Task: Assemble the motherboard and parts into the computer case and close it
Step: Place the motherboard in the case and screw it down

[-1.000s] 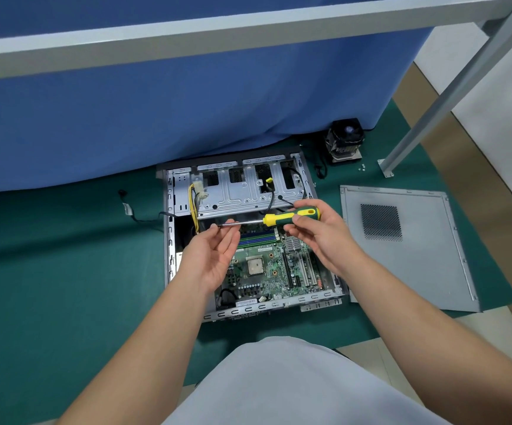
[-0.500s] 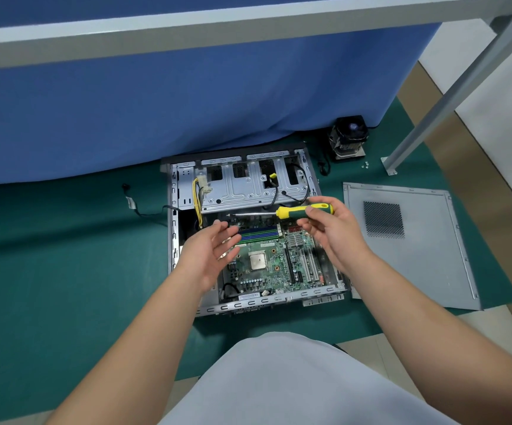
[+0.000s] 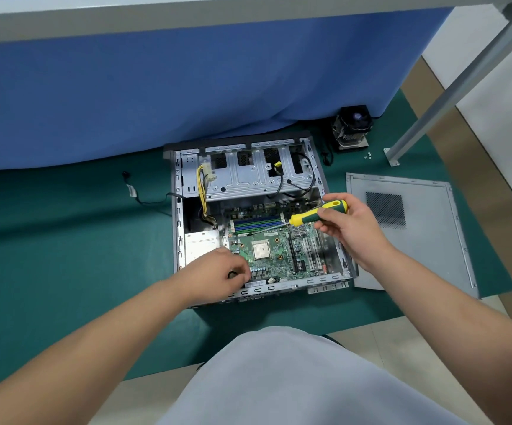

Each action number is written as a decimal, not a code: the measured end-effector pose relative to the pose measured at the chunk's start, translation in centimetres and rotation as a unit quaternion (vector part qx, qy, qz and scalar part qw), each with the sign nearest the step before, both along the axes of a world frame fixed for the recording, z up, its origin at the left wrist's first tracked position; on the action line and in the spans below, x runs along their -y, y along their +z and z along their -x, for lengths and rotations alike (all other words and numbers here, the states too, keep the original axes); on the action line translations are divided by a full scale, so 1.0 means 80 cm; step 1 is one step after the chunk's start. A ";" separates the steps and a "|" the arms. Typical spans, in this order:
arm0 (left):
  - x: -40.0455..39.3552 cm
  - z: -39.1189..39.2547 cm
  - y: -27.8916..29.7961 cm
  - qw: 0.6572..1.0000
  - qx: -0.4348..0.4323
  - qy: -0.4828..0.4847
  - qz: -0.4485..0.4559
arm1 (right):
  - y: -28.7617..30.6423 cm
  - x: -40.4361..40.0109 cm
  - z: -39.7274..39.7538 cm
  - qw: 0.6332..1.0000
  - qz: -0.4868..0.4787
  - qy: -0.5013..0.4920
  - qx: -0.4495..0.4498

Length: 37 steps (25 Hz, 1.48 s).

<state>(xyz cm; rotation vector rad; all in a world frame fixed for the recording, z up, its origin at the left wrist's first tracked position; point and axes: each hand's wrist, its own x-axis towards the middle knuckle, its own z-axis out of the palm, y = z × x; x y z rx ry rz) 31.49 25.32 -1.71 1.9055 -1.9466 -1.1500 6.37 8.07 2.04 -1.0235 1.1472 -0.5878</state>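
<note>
While both forearms reach forward over it, the green mat [image 3: 64, 256] carries everything in view, with a blue cloth [image 3: 156, 96] hanging beyond the hands. Computer case [image 3: 184, 191] lies open on its side, directly under both hands; the drive cage occupies its far half. Side panel [image 3: 426, 234] lies flat on the mat just right of the right hand, its near left corner tucked against the case's corner; mesh vent faces up. Motherboard [image 3: 279, 253] sits inside the case's near half, between the two hands, with a square processor at centre and blue memory slots along its far edge.

Left hand [image 3: 214, 274] is down at the near left corner of the board, back of hand up, fingers curled around a small dark item; cannot tell what it is. Right hand [image 3: 346, 228] is raised above the board's right side, fingers and thumb clamped on the handle of the screwdriver [image 3: 316, 214]. Handle is yellow and green; the shaft runs leftward and slightly nearer, tip over the memory slots, whether touching cannot be told.

Cooler fan [image 3: 352, 127] stands on the mat beyond the right hand, clear of the case. A few small screws [image 3: 368, 155] lie just right of it.
</note>
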 end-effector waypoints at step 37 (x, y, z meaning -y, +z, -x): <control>0.061 -0.056 -0.064 0.970 0.152 0.134 0.135 | -0.046 -0.052 -0.073 0.863 0.257 0.357 -0.248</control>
